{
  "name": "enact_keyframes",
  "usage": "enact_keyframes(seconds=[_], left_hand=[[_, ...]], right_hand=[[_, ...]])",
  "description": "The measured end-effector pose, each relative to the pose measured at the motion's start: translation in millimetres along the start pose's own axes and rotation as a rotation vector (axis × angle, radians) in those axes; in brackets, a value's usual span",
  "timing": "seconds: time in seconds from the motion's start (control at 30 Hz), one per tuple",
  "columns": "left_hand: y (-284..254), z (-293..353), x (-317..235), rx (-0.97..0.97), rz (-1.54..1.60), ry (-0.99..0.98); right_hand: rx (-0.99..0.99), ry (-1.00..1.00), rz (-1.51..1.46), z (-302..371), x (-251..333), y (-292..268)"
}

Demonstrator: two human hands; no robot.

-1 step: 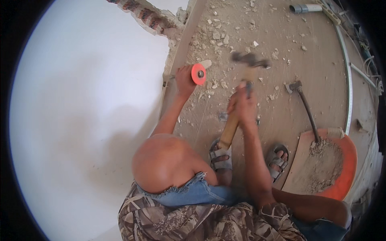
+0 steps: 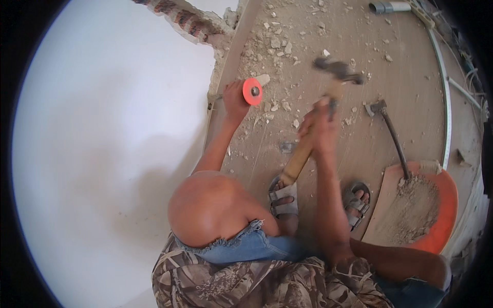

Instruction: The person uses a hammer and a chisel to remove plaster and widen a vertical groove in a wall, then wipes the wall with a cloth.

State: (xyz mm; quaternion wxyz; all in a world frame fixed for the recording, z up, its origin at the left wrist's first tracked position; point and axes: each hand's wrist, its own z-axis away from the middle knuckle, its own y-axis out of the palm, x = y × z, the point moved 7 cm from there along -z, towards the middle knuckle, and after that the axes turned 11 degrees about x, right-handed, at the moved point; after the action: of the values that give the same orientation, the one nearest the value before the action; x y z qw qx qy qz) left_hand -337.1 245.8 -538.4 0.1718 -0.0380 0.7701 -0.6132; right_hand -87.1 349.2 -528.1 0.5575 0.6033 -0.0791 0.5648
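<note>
My left hand [image 2: 235,100] is closed round a chisel behind its round red-orange hand guard [image 2: 252,92]. The struck metal end shows at the guard's centre. A thin piece of the shank appears on the hand's wall side, near the foot of the white wall; where the tip lies I cannot see. In my right hand [image 2: 323,129] is a hammer [image 2: 298,161], gripped partway along its thick yellowish wooden handle. Its dark metal head is smeared by motion and hangs over the floor, to the right of the chisel and apart from it.
Broken plaster chunks [image 2: 277,43] litter the floor along the wall [image 2: 113,128], which has a chiselled groove [image 2: 177,18]. An orange scoop-shaped container [image 2: 448,205] of rubble stands right, with a hatchet [image 2: 393,133] leaning in it. A grey pipe [image 2: 393,7] and long metal strip [image 2: 446,102] lie beyond.
My right hand and the hammer have shifted to the right and slightly toward the far side, away from the chisel. My left hand has barely moved.
</note>
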Motion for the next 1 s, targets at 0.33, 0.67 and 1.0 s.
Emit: enact_keyframes(seconds=[0.33, 0.67, 1.0], left_hand=[[14, -17, 12, 0.037, 0.16, -0.016], [-1, -18, 9, 0.358, 0.151, 0.05], [19, -16, -63, 0.802, -0.021, -0.385]], right_hand=[[0.156, 0.274, 0.147, 15, -121, 25], [-0.193, -0.181, -0.194, -19, 4, -11], [0.088, 0.33, 0.091, -2, -90, -4]])
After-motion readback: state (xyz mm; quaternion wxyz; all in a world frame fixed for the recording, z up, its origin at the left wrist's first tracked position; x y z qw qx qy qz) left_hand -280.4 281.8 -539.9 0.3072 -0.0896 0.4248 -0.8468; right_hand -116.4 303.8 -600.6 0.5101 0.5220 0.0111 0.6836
